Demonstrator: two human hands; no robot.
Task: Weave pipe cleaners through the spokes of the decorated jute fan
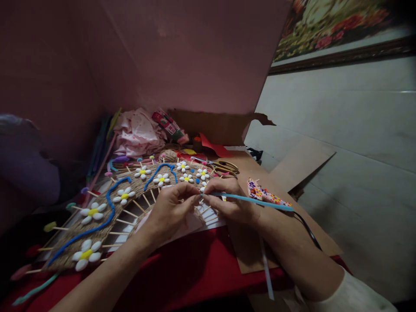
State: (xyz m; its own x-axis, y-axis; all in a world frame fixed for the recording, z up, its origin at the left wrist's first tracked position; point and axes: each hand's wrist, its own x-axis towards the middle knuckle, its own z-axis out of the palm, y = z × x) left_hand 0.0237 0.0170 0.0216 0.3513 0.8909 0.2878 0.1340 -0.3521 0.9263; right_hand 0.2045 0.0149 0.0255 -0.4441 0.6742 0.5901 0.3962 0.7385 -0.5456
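A light blue pipe cleaner runs from my fingertips out over my right wrist. My left hand is closed in a pinch at its near end. Right beside it, my right hand pinches the same end, the fingertips of both hands almost meeting. Below and behind them lies an arched, twine-wrapped craft piece with sticks poking out. White flowers with yellow centres sit on it, along with a wavy dark blue pipe cleaner. My hands hide part of the arch's right side.
Gold-handled scissors lie behind my right hand. A flower-patterned glue gun rests on brown cardboard, its black cord trailing right. Pink cloth, a ball of twine and red paper are at the back. Red cloth covers the front.
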